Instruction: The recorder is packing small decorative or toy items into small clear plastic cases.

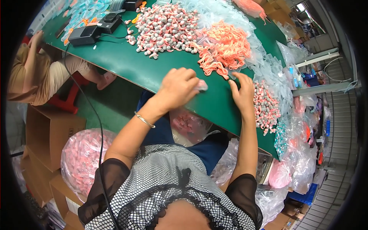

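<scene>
My left hand [178, 89] is closed, its fingers round a small clear plastic packet [202, 85] with something pink inside, just above the green table [126, 65]. Across from it, my right hand [244, 90] has thumb and forefinger apart. Its fingertips are beside the near edge of a heap of looped orange cords [224, 46] and a bit of clear plastic; whether they touch it I cannot make out. Farther off lies a big pile of small grey-and-pink earbud-like pieces [166, 28]. A smaller pile of similar pieces [265, 105] sits right of my right hand.
Clear plastic pieces [268, 65] spread along the right and far side. Two black boxes [84, 35] with a cable stand at the left edge. Another person [34, 73] sits on the left. A bag of pink pieces [84, 157] and cardboard boxes [40, 134] stand below.
</scene>
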`<state>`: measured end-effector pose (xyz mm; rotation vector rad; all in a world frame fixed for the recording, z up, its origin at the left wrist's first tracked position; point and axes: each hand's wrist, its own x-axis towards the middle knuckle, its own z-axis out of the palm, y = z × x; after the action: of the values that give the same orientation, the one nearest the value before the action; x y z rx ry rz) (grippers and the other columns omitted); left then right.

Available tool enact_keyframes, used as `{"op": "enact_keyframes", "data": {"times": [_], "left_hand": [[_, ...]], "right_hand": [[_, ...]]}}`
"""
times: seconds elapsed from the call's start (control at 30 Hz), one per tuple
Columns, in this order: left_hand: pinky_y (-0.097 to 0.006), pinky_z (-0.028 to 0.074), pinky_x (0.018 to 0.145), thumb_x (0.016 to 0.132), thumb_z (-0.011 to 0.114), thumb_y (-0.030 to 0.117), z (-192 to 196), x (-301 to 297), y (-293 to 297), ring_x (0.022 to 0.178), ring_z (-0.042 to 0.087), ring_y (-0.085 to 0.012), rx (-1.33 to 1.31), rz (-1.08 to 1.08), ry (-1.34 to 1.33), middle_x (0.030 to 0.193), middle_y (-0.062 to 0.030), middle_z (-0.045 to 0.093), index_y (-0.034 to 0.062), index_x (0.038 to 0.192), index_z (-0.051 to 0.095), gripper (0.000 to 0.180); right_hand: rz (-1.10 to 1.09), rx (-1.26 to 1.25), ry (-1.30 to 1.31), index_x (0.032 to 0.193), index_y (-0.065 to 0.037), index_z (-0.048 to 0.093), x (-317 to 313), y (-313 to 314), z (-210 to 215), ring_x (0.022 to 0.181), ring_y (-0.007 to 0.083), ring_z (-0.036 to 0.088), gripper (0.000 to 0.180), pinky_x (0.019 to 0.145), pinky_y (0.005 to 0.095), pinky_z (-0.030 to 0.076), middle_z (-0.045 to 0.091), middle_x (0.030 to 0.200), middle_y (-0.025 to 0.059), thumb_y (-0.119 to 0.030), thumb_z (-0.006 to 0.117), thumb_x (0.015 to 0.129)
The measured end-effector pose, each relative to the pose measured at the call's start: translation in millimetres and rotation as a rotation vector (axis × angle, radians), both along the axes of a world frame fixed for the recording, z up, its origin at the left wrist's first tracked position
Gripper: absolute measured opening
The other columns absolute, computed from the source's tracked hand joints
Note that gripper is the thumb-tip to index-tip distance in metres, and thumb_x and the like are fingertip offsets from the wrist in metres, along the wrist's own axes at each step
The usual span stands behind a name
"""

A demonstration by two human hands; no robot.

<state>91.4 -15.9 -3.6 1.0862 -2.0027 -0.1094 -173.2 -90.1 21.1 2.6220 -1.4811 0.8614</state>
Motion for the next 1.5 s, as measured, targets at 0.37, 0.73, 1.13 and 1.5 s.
{"op": "enact_keyframes", "data": {"times": [0.37,0.73,1.13,1.5], "left_hand": [[-0.038,0.041,0.077,0.078,0.075,0.018,10,23,3,0.095,0.056,-0.0244,0.004,0.174,-0.098,0.105,-0.0049,0.061,0.01,0.09,0.068,0.016],[-0.041,0.041,0.081,0.077,0.076,0.021,1,-54,-32,0.098,0.057,-0.0243,0.054,0.131,-0.143,0.098,-0.0049,0.062,0.0102,0.095,0.067,0.023],[-0.043,0.041,0.072,0.079,0.07,0.016,-8,-71,-46,0.084,0.063,-0.0287,0.067,0.24,-0.163,0.084,-0.0088,0.062,0.0087,0.086,0.065,0.011],[-0.043,0.041,0.068,0.082,0.067,0.011,-3,-51,-45,0.076,0.065,-0.0308,0.236,0.158,0.02,0.078,-0.0098,0.067,0.0097,0.088,0.067,0.006]], "right_hand": [[-0.03,-0.008,0.096,0.1,-0.008,0.067,0,25,-6,0.106,0.0288,0.057,0.029,0.092,0.0457,0.041,0.062,0.105,0.0108,-0.022,0.078,0.077],[-0.232,0.23,0.275,0.13,-0.006,0.059,7,14,9,0.124,0.0376,0.051,0.068,0.101,0.0469,0.043,0.054,0.135,0.0195,-0.049,0.075,0.079],[-0.207,0.311,-0.205,0.098,-0.001,0.063,-2,9,-4,0.097,0.0302,0.061,0.041,0.081,0.0403,0.05,0.062,0.107,0.0167,-0.026,0.083,0.073],[0.159,0.027,0.015,0.104,-0.006,0.063,5,91,-1,0.1,0.0329,0.06,0.036,0.084,0.0421,0.049,0.06,0.111,0.0124,0.003,0.063,0.07]]}}
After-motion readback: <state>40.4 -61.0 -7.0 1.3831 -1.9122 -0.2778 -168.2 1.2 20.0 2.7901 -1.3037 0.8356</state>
